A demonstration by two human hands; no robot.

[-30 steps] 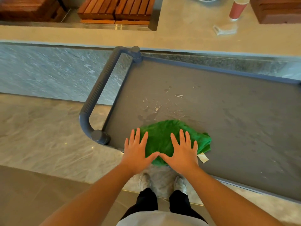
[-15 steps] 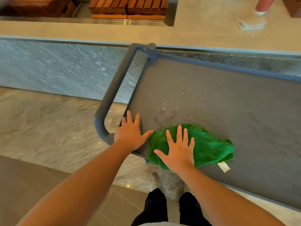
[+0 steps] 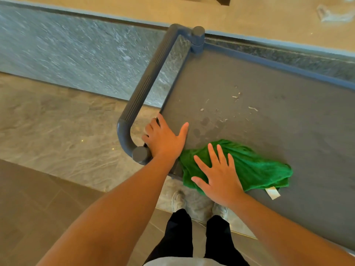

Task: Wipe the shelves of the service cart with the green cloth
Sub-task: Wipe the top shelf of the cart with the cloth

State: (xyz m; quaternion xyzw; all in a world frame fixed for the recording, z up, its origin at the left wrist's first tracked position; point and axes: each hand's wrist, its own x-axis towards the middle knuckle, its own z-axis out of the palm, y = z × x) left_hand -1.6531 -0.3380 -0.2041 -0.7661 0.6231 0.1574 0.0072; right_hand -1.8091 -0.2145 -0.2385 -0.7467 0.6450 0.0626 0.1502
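Green cloth (image 3: 249,166) looks soft, light, prone to bunching; best pressed flat, lower centre. Right hand (image 3: 219,179) lies splayed on it; left hand (image 3: 163,139) clasps the shelf (image 3: 269,131) rim.

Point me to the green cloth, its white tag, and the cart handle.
green cloth (image 3: 255,167), head view, middle of the bare fabric
white tag (image 3: 272,192), head view, its centre
cart handle (image 3: 146,87), head view, ribbed bar

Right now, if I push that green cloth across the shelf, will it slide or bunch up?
Probably floppy: the green cloth lies crumpled in folds. It may bunch beyond the right hand, and likely drags on the matte shelf.
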